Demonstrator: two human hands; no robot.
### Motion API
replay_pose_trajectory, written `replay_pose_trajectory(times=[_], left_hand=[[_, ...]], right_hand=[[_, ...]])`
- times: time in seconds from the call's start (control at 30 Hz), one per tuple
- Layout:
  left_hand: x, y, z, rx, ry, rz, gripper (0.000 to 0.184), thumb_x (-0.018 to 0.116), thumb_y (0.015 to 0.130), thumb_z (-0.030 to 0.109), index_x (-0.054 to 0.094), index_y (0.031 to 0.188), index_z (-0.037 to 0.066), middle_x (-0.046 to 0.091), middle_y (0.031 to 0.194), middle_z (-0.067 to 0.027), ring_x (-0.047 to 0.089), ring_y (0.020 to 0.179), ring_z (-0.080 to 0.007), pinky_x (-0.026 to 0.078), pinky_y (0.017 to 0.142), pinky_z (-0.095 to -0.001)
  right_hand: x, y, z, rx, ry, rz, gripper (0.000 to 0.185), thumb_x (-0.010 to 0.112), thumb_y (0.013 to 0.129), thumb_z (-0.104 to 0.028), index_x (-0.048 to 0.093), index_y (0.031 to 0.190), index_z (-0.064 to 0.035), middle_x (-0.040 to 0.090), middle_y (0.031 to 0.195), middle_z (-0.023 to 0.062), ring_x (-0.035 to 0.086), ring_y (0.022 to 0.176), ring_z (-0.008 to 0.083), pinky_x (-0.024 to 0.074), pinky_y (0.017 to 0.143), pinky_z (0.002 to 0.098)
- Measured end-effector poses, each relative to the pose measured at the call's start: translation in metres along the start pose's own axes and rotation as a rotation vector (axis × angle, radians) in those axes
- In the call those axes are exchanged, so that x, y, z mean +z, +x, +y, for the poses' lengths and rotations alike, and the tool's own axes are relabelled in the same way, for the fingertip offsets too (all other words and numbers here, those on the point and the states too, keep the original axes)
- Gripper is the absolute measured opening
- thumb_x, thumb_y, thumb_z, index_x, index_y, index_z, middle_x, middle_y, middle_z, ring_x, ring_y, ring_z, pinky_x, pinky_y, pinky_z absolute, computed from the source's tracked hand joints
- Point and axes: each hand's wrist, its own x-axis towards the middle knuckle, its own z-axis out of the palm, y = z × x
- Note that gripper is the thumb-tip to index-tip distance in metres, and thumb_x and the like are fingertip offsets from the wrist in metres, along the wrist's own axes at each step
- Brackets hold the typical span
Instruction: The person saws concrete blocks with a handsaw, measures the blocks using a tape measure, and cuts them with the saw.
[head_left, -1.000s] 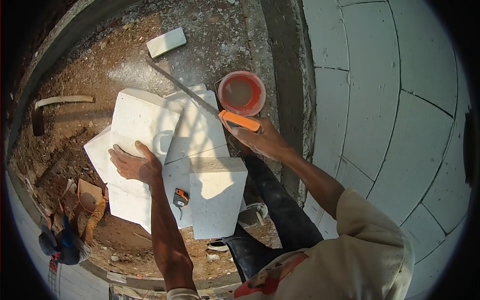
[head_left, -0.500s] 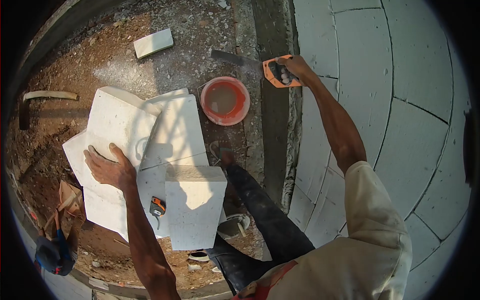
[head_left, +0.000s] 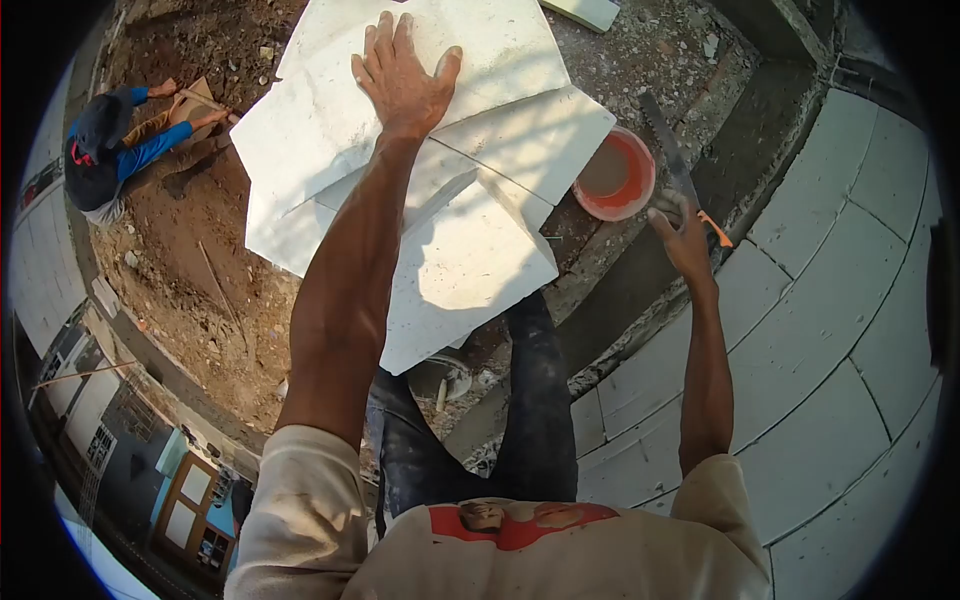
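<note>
My left hand (head_left: 410, 80) lies on a large white block (head_left: 490, 50), fingers spread over its top face. My right hand (head_left: 684, 238) is closed around the handle of a handsaw (head_left: 664, 135), out to the right of the blocks. The blade points up and away, and part of the orange grip shows beside my fingers. More white blocks lie beneath the large one. A nearer white block (head_left: 470, 265) stands close to my legs, partly behind my left forearm. An orange bucket (head_left: 637, 190) holding greyish liquid sits between the blocks and the saw.
At the left, a co-worker (head_left: 110, 150) in blue sleeves grips a wooden handle (head_left: 207, 100). A pale block wall (head_left: 800, 330) runs along my right. By my legs is a round container (head_left: 458, 380). A small block (head_left: 590, 10) lies at the top.
My view has swung round, so the blocks sit higher and the co-worker shows more fully. The saw has shifted lower in view, still in my right hand. My left hand remains on the block.
</note>
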Motion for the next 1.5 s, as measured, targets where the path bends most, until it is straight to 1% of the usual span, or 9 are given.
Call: replay_pose_trajectory(times=[0.13,0.37,0.5,0.57,0.63,0.73,1.17,1.43,1.5], left_hand=[[-0.067,-0.049,-0.003,-0.113,-0.260,-0.035,0.081,0.074,0.097,0.034,0.034,0.160,0.002,0.037,0.165,-0.0198,0.029,0.157,-0.0367,0.015,0.129,-0.0562],[-0.187,-0.173,-0.135,-0.576,-0.194,0.239,0.077,0.069,0.103,0.031,0.032,0.156,-0.010,0.031,0.161,-0.0300,0.030,0.152,-0.0445,0.028,0.125,-0.0537],[-0.187,-0.168,-0.198,-0.623,-0.332,0.004,0.076,0.069,0.103,0.037,0.040,0.151,-0.014,0.045,0.152,-0.0337,0.045,0.144,-0.0455,0.038,0.120,-0.0485],[-0.177,-0.164,-0.202,-0.658,-0.384,-0.054,0.076,0.073,0.099,0.037,0.045,0.148,-0.014,0.056,0.144,-0.0340,0.056,0.135,-0.0455,0.043,0.117,-0.0471],[-0.157,-0.174,-0.204,-0.574,-0.447,0.162,0.076,0.080,0.092,0.032,0.050,0.146,-0.012,0.061,0.140,-0.0330,0.060,0.131,-0.0458,0.046,0.114,-0.0475],[-0.155,-0.177,-0.207,-0.867,-0.537,0.070,0.070,0.081,0.090,0.029,0.056,0.142,-0.010,0.065,0.137,-0.0304,0.064,0.129,-0.0424,0.049,0.110,-0.0442],[-0.206,-0.201,-0.222,-1.134,-0.466,0.030,0.084,0.084,0.085,0.042,0.053,0.149,-0.003,0.054,0.150,-0.0230,0.050,0.142,-0.0391,0.029,0.123,-0.0552],[-0.294,-0.447,-0.213,-0.835,-0.338,0.065,0.061,0.078,0.092,0.030,0.058,0.140,-0.001,0.057,0.145,-0.0240,0.053,0.136,-0.0414,0.043,0.116,-0.0498],[-0.341,-0.509,-0.203,-1.038,-0.340,-0.267,0.069,0.078,0.091,0.034,0.053,0.147,0.001,0.053,0.150,-0.0222,0.047,0.142,-0.0415,0.040,0.118,-0.0527]], right_hand=[[0.093,-0.022,-0.076,-0.023,0.079,-0.285,0.067,0.075,0.100,-0.036,0.050,0.150,-0.0002,0.064,0.135,0.0192,0.064,0.122,0.0271,0.0519,0.103,0.0425],[0.117,0.088,-0.151,-0.200,0.350,0.128,0.074,0.067,0.105,-0.048,0.045,0.153,0.0039,0.059,0.142,0.0182,0.058,0.129,0.0264,0.0461,0.110,0.0394],[0.110,0.158,-0.206,-0.169,0.139,0.109,0.086,0.051,0.107,-0.065,0.041,0.159,0.0025,0.054,0.153,0.0196,0.055,0.137,0.0291,0.0429,0.115,0.0403],[0.120,0.173,-0.233,-0.097,0.512,-0.085,0.089,0.043,0.106,-0.071,0.039,0.162,-0.0013,0.051,0.158,0.0178,0.053,0.141,0.0297,0.0403,0.119,0.0410],[0.123,0.204,-0.238,-0.059,0.478,-0.073,0.088,0.041,0.107,-0.071,0.039,0.163,-0.0042,0.050,0.160,0.0149,0.052,0.142,0.0299,0.0397,0.120,0.0403],[0.119,0.225,-0.233,-0.071,0.529,-0.148,0.086,0.042,0.106,-0.072,0.038,0.165,-0.0085,0.046,0.164,0.0117,0.052,0.144,0.0301,0.0440,0.118,0.0427],[0.048,0.096,-0.355,-0.190,0.341,-0.282,0.071,0.061,0.105,-0.044,0.048,0.155,0.0051,0.057,0.151,0.0188,0.062,0.132,0.0315,0.0504,0.111,0.0429],[0.106,-0.084,-0.509,-0.464,0.046,-0.375,0.077,0.071,0.096,-0.043,0.050,0.151,0.0065,0.063,0.136,0.0199,0.065,0.121,0.0298,0.0506,0.105,0.0419],[0.136,-0.125,-0.536,-0.598,-0.053,-0.365,0.081,0.074,0.093,-0.042,0.048,0.152,0.0066,0.062,0.134,0.0201,0.064,0.120,0.0305,0.0496,0.105,0.0419]])
